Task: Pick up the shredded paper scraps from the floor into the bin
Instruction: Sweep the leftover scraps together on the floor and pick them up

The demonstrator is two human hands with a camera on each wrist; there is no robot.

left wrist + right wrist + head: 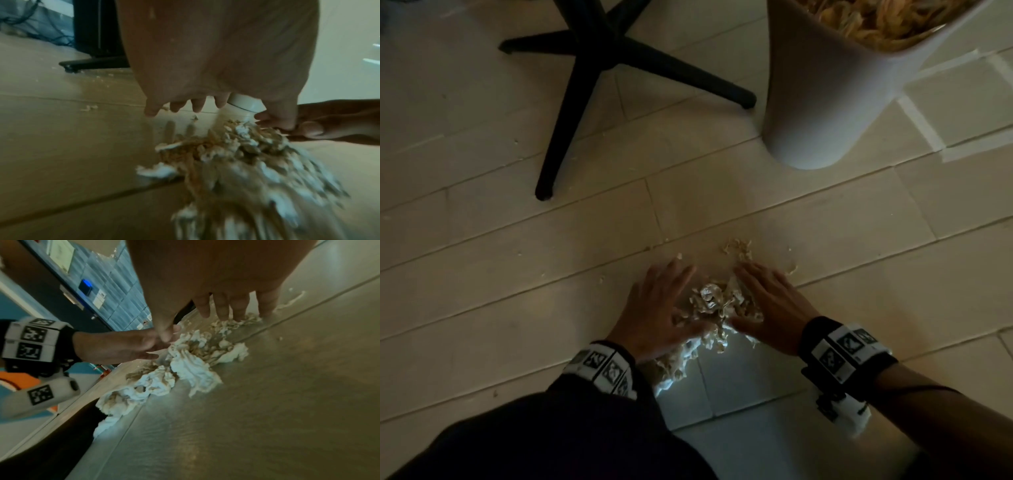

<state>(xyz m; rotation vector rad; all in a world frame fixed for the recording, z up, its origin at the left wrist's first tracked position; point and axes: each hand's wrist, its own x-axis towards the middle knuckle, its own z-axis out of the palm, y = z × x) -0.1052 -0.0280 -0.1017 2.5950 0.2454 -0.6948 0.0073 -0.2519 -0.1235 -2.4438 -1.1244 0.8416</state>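
Floor (482,260): bare planks are seen at 9 o'clock of the shredded paper scraps (714,308).
Bin (835,85): placed at 1 o'clock; chair base (592,68) at 11.
Left hand (657,315): fingers extended, pressed against the pile.
Right hand (767,305): fingers extended, pressed against the opposite side.

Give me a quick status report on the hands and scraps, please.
Left hand, right hand open, flanking pale shredded paper pile on floor. White plastic bin ahead. Nothing blocking.
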